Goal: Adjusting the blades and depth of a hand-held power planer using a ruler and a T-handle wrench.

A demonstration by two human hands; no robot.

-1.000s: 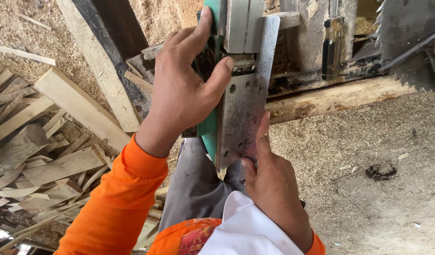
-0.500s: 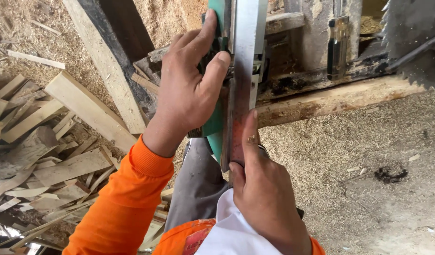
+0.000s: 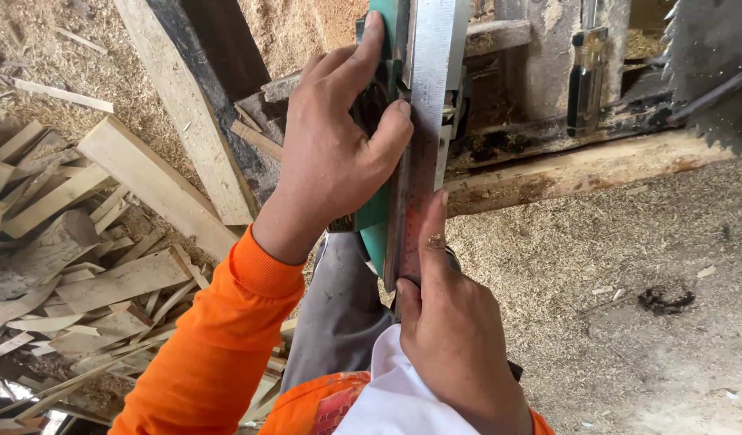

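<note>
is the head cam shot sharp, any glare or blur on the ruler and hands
Head view: even daylight, soft shadows only. The left hand and right hand are sharp, skin creases clear. The steel ruler shows a pale sheen near its top but no blown-out glare. The sawdust floor keeps its grain. The circular saw blade at the top right edge is cropped by the frame.

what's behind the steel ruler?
The steel ruler lies along a green tool body, gripped by the left hand. The right hand steadies the ruler's lower end. The tool's working face is hidden.
</note>
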